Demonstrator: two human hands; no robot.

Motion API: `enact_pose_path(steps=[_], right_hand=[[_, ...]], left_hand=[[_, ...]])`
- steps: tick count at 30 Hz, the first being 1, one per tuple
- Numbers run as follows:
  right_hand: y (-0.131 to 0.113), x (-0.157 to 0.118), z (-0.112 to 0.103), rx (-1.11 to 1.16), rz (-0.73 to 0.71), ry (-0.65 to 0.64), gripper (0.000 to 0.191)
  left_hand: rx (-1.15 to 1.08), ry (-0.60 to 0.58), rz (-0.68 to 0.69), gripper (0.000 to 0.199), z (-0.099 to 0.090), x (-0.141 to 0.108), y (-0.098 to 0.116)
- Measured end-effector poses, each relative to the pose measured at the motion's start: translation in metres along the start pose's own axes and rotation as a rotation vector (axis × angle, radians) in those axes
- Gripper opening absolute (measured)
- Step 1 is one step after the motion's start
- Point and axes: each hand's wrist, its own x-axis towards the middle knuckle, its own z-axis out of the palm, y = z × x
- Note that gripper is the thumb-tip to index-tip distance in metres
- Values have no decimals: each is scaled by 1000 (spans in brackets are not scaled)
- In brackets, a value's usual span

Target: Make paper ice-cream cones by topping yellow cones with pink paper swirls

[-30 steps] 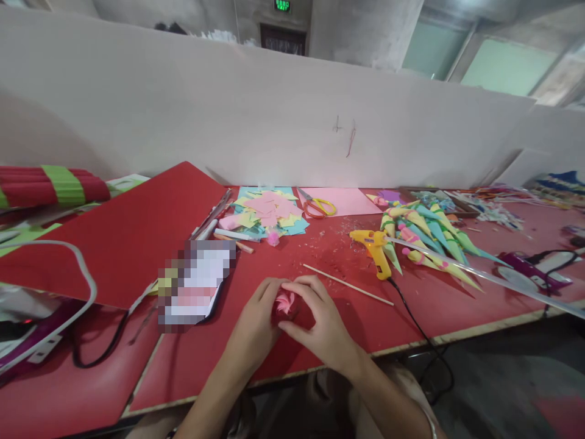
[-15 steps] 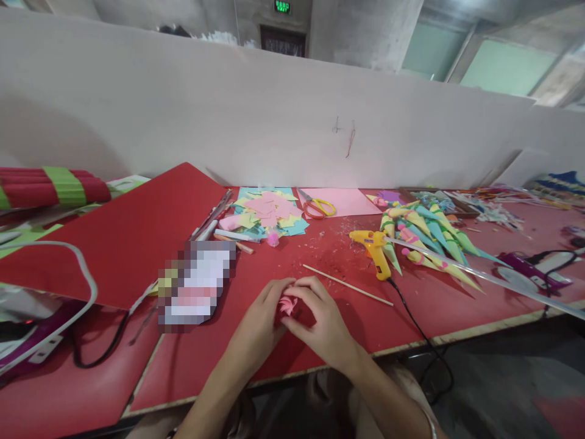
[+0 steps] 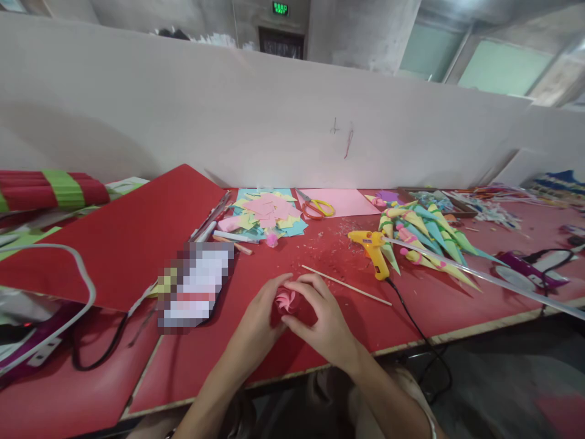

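A small pink paper flower (image 3: 286,300) with swirled, pleated petals sits between my two hands, just above the red tabletop. My left hand (image 3: 261,314) curls round its left side, fingers bent over the far edge. From the right, my right hand (image 3: 325,320) closes on it with thumb and forefinger in a ring. The fingers partly hide the flower's rim and underside. Beyond my right hand lies a thin wooden stick (image 3: 346,285). A yellow hot glue gun (image 3: 373,251) with a long clear glue stick rests farther right.
Paper cones (image 3: 425,235) in yellow, green and blue are heaped at the right. Scissors (image 3: 315,206) lie on pink paper at the back, beside paper scraps (image 3: 269,210). A blurred-out object (image 3: 198,286) is left of my hands. The glue gun's cord (image 3: 409,317) hangs over the front edge.
My fingers have shifted slightly round the pink flower, and more of its petals show now. The view has moved a little; the things on the table stay put.
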Motion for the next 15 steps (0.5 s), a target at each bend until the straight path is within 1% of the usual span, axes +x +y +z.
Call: enact_pose_path(steps=[8,15], right_hand=[[-1,2,-2,15,27,7,43],[1,2,-2,52,70,12,43]], left_hand=[[-58,0,-37,49,1,0,-2],[-127,-13,-70,47,3,1,-1]])
